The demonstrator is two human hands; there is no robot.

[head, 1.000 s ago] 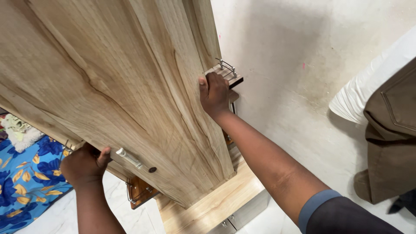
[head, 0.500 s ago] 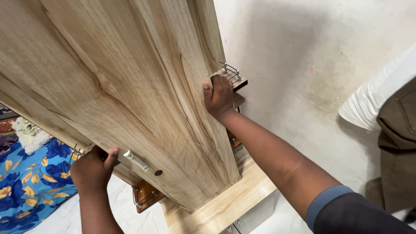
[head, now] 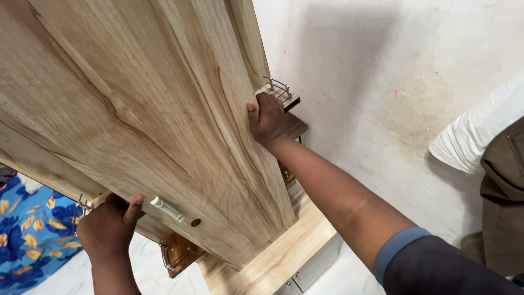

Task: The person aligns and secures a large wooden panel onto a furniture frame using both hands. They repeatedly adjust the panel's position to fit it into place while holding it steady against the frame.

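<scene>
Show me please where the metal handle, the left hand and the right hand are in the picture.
metal handle (head: 168,209): head view, middle of the bar.
left hand (head: 109,228): head view, back of the hand.
right hand (head: 267,119): head view, back of the hand.

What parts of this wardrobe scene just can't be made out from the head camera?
- Left hand: its fingertips are tucked behind the door edge, so its grip is unclear.
- Wooden door: its top is cut off by the frame edge.
- Side shelves: mostly hidden behind the door and the right hand.
- Person at right: cut off by the frame edge.
</scene>
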